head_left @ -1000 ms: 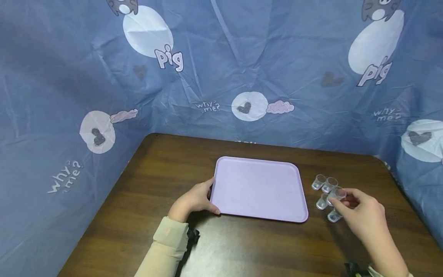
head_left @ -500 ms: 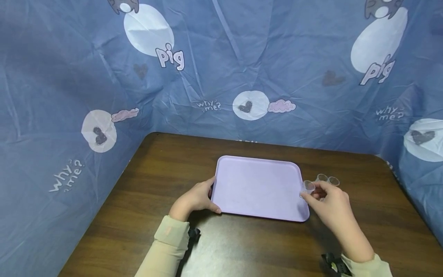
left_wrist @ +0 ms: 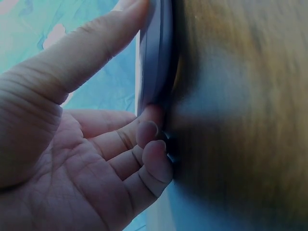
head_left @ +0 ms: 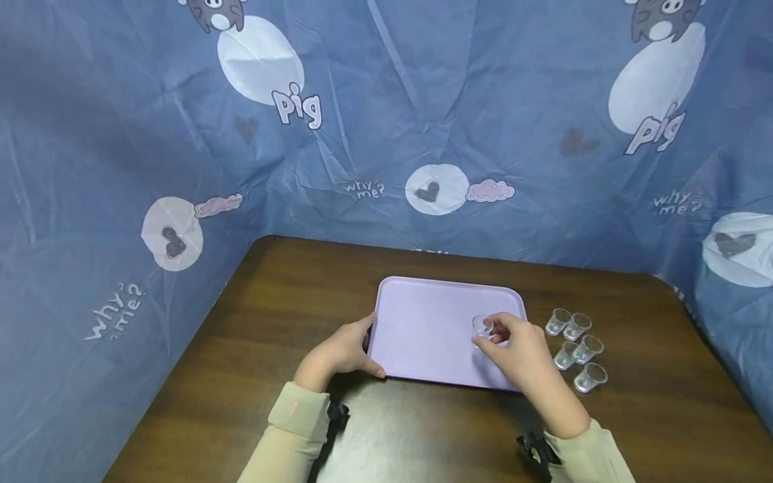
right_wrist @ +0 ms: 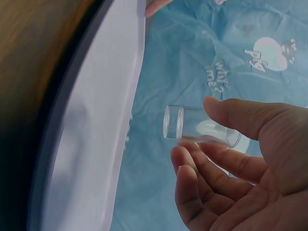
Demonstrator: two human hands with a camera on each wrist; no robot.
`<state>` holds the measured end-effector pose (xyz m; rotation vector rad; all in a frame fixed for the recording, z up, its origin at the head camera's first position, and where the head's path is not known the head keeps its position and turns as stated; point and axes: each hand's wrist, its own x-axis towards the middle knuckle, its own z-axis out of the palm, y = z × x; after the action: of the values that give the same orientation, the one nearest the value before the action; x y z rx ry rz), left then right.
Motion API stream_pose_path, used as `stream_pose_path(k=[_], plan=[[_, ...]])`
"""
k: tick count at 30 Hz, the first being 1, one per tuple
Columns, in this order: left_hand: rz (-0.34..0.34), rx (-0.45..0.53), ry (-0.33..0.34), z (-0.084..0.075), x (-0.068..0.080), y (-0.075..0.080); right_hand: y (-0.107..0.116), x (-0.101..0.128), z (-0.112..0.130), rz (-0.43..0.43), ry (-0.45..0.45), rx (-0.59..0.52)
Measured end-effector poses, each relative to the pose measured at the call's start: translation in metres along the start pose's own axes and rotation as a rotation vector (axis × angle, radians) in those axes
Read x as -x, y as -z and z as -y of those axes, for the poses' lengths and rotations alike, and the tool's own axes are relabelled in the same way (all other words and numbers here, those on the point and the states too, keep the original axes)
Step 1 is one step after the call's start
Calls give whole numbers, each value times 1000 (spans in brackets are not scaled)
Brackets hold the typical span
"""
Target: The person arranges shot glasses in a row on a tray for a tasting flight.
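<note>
A small clear cup held over a lilac tray on a brown table, walled in by blue printed cloth.

The blue cloth (head_left: 386,121) closes the table (head_left: 272,335) at back and sides. The tray (head_left: 423,322) is bare inside; the left hand (head_left: 341,349) grasps its left edge, thumb on top and fingers under, as the left wrist view shows. The right hand (head_left: 519,349) pinches the clear cup (head_left: 482,326) above the tray's right half; the right wrist view shows it clear of the surface. Five more cups (head_left: 576,347) stand just beside the tray's right edge.
</note>
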<state>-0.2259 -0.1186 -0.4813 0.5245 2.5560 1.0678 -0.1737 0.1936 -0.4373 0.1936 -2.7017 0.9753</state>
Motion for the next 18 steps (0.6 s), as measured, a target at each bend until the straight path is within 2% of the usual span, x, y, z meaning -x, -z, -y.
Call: stream_pose_path(k=[13, 18], plan=[[-4, 1, -13, -1, -1, 0, -44, -20, 27, 79, 8, -112], [-10, 7, -52, 1, 0, -2, -63, -23, 36, 106, 1, -133]])
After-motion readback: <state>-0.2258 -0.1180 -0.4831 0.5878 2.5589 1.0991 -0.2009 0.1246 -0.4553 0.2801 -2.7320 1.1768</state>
